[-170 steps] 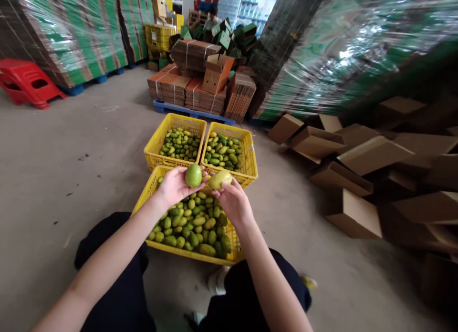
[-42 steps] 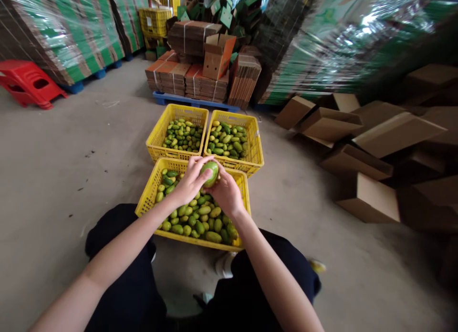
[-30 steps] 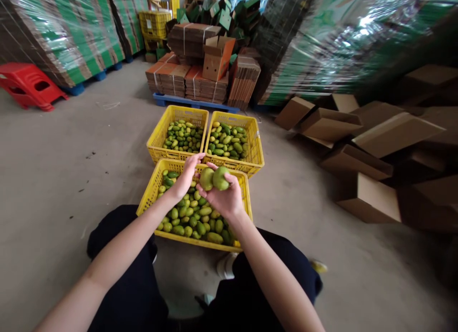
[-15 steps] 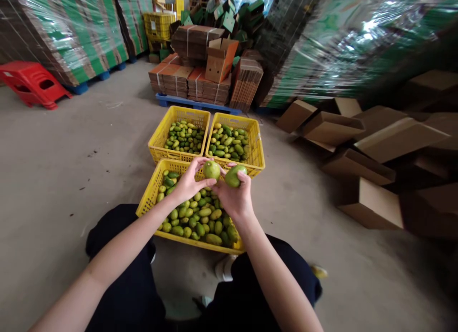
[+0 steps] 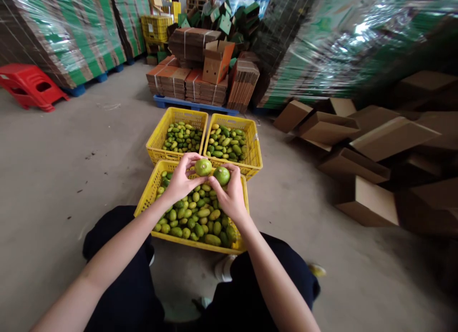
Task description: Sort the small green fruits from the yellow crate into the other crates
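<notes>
My left hand (image 5: 184,178) grips a yellow-green lemon (image 5: 203,167) between thumb and fingers, its stem end facing me. Right beside it, my right hand (image 5: 232,192) is closed on a darker green lemon (image 5: 221,176), stem end also toward me. Both fruits are held up over the far part of the near yellow crate (image 5: 146,198). Inside that crate lies a layer of green and yellowish lemons (image 5: 203,212). My hands and forearms hide some of the fruit and the crate's back rim.
Two more yellow crates, left (image 5: 153,148) and right (image 5: 255,150), hold similar fruit just beyond. Flattened cartons (image 5: 205,88) are stacked on a blue pallet (image 5: 195,106). Open cardboard boxes (image 5: 375,203) lie piled at right. A red stool (image 5: 32,86) stands left. A person (image 5: 212,3) is far back.
The right-hand lemon has turned so its stem end faces me, and my right fingers now hold it from above and the side. Both hands shifted slightly left in view.
</notes>
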The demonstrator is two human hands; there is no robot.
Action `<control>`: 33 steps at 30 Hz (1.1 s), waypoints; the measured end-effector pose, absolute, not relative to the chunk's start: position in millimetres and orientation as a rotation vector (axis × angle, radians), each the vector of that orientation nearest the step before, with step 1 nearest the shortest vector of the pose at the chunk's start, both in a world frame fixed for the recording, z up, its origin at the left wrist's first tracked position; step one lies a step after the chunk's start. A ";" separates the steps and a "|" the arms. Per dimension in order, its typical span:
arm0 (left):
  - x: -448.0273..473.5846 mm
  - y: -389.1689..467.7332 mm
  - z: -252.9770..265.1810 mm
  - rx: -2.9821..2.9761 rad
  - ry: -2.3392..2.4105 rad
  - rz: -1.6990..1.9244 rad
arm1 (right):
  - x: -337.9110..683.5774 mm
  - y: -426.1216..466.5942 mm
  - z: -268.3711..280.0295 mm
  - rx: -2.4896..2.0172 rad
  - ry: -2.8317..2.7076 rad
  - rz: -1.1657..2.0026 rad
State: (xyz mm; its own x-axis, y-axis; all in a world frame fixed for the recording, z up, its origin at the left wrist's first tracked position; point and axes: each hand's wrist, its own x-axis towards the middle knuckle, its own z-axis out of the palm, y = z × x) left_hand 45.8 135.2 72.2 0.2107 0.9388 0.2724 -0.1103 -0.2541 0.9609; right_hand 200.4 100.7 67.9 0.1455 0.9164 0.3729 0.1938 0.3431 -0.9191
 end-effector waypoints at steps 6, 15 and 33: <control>45.1 135.5 71.2 1.394 0.887 1.228 | 200.5 103.1 69.4 -1.125 -1.271 0.808; 47.8 142.4 71.2 0.798 0.774 0.927 | 196.6 111.1 62.6 -1.045 -0.760 1.379; 41.7 152.1 67.7 0.581 0.840 0.748 | 204.9 125.6 57.3 -0.914 -0.606 1.805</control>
